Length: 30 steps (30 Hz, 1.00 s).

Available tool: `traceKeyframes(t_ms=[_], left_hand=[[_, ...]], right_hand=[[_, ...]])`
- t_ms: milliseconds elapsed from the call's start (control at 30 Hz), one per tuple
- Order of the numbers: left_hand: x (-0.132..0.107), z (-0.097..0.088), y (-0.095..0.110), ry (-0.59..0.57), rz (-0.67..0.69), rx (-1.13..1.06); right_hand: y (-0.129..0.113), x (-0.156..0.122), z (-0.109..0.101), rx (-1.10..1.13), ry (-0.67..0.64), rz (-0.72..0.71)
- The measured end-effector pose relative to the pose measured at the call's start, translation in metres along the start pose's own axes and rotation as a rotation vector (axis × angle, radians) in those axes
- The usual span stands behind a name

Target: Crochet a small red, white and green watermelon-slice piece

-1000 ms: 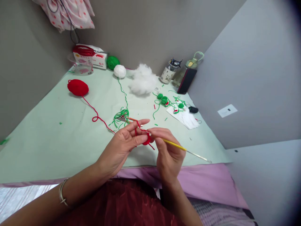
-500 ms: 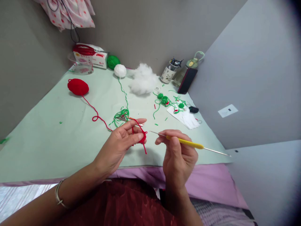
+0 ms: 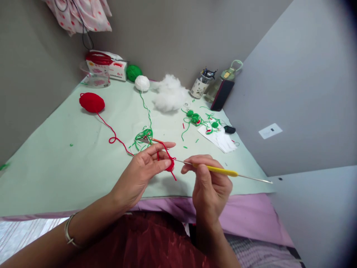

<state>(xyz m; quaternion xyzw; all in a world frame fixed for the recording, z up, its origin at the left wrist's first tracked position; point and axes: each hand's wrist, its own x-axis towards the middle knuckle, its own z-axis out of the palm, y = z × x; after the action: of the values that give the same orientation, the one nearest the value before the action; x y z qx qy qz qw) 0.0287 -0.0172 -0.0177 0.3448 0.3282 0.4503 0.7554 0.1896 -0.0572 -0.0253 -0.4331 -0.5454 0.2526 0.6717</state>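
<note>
Between thumb and fingers, my left hand (image 3: 149, 163) pinches a small red crochet piece (image 3: 170, 164). A short tail hangs from it, and red yarn runs over the raised index finger. That strand trails across the table to a red yarn ball (image 3: 92, 102) at the left. Closed around the yellow grip of a crochet hook (image 3: 217, 170) is my right hand (image 3: 210, 182). The hook's thin metal tip meets the right edge of the red piece; whether it is inside a loop I cannot tell. Behind my left hand lie tangled green yarn (image 3: 143, 137) and partly hidden scissors (image 3: 144, 140).
White stuffing (image 3: 169, 95), a white yarn ball (image 3: 142, 83) and a green yarn ball (image 3: 134, 73) sit along the back. Toward the right are small green crochet pieces (image 3: 195, 118), white tissue (image 3: 219, 137), a pen cup (image 3: 199, 86), a phone (image 3: 222, 95) and a bottle (image 3: 214, 89).
My right hand has moved slightly left, bringing the hook tip from a small gap away up to the red piece. The left hand keeps its hold almost unmoved.
</note>
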Motion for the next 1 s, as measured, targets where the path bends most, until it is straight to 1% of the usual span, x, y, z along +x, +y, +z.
traceKeyframes(t_ms=[300, 467, 800, 1000], left_hand=[[-0.0009, -0.0013, -0.0022, -0.024, 0.043, 0.113], [-0.0016, -0.0026, -0.0017, -0.018, 0.052, 0.116], [-0.0025, -0.0025, -0.0011, -0.044, 0.058, 0.119], [-0.0022, -0.0024, -0.0009, -0.062, 0.043, 0.128]], right_hand=[[-0.0012, -0.0003, -0.0005, -0.004, -0.014, -0.007], [-0.0007, -0.0006, -0.0008, 0.023, -0.004, -0.013], [0.0007, -0.0007, -0.0004, 0.022, 0.004, -0.032], [0.0013, -0.0016, 0.0001, 0.028, -0.023, -0.031]])
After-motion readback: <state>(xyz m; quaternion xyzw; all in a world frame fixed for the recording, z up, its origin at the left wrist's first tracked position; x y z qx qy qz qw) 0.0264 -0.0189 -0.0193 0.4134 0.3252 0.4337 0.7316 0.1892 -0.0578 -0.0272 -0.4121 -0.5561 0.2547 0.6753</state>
